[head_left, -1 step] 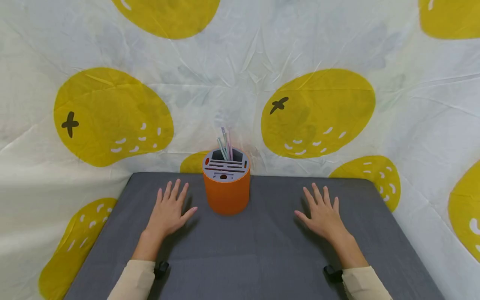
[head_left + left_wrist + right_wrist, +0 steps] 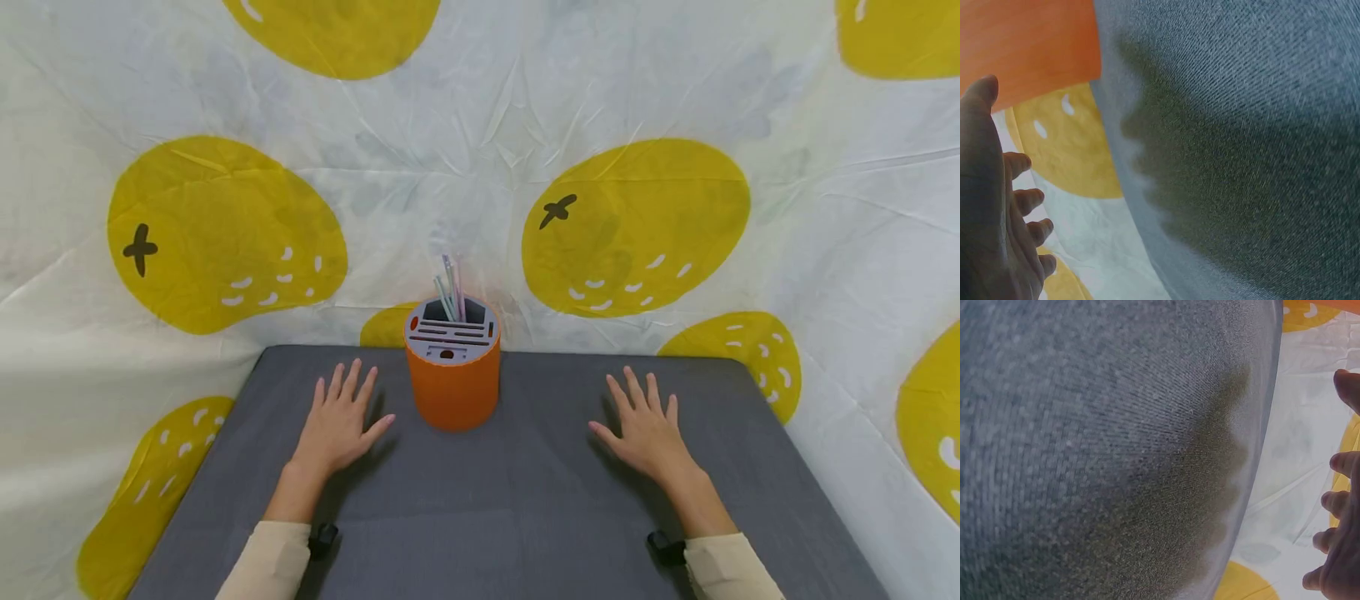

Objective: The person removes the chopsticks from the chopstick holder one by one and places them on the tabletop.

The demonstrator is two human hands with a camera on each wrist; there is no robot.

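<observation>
An orange round desk organizer (image 2: 456, 396) with a grey slotted top stands near the back edge of the table. Several thin pale sticks (image 2: 452, 292), like pens or straws, rise from its rear compartment. My left hand (image 2: 335, 429) is to the left of it, palm down with fingers spread, the thumb pointing toward the orange side. Over on the right, my right hand (image 2: 649, 433) is spread the same way, farther from the organizer. Both hands hover over the cloth with shadows beneath, and neither holds anything. The left wrist view shows the organizer's orange wall (image 2: 1029, 50) beyond the thumb.
A dark grey cloth covers the table (image 2: 510, 517). Right behind its back edge hangs a white curtain (image 2: 465, 117) printed with big yellow fruits. Small black devices (image 2: 322, 540) sit at both wrists, by the cream sleeves (image 2: 266, 562).
</observation>
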